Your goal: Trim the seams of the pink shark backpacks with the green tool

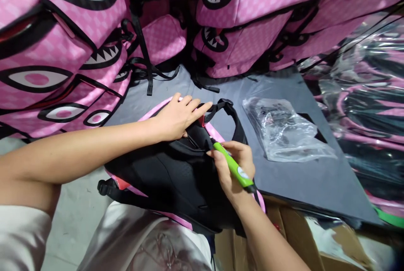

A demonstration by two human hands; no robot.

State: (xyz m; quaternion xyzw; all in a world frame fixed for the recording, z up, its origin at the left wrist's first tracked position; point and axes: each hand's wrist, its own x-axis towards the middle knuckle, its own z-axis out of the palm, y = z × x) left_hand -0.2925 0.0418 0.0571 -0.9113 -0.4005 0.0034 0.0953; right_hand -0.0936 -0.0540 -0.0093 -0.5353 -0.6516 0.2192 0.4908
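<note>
A black-backed backpack with pink edging [164, 182] lies on the edge of the grey table, its padded straps spread out. My left hand [176, 117] rests on its upper part, fingers spread over the black fabric and thumb tucked near a fold. In my right hand [235, 166] is a green pen-shaped tool [232, 163] with a black end and a white oval label. Its tip points at the seam of the black panel, close to a small red tab [201, 120]. Whether the tip touches the fabric, I cannot tell.
Pink checkered backpacks with printed teeth and eyes [36, 78] are stacked at the left and along the back. A clear plastic bag [280, 130] lies on the grey table [299, 178]. Plastic-wrapped bags [372, 111] are piled at right; a cardboard box [293, 231] stands below.
</note>
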